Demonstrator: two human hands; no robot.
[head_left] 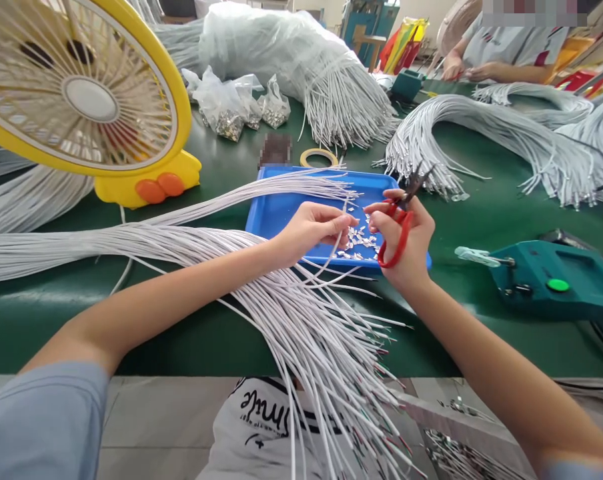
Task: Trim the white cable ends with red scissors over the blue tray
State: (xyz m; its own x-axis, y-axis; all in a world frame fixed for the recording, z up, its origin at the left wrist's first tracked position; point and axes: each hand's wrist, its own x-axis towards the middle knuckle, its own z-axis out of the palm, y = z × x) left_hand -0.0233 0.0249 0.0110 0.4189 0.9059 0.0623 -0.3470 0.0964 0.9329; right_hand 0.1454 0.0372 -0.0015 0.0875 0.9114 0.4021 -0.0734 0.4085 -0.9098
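Note:
Between the fingers of my left hand is the end of a white cable, pinched above a blue tray. My right hand is closed around red-handled scissors, whose dark blades point up and away from the cable. Small white and silvery pieces lie scattered in the tray. A thin bundle of white cables rests with its ends over the tray. Under my left forearm a larger bundle of white cables fans out past the table's near edge, some ends showing coloured wires.
A yellow fan stands at the left. Behind the tray are a roll of tape, bags of small metal parts and a plastic-wrapped cable bundle. A green device sits at right. Another person's hands work at the far right.

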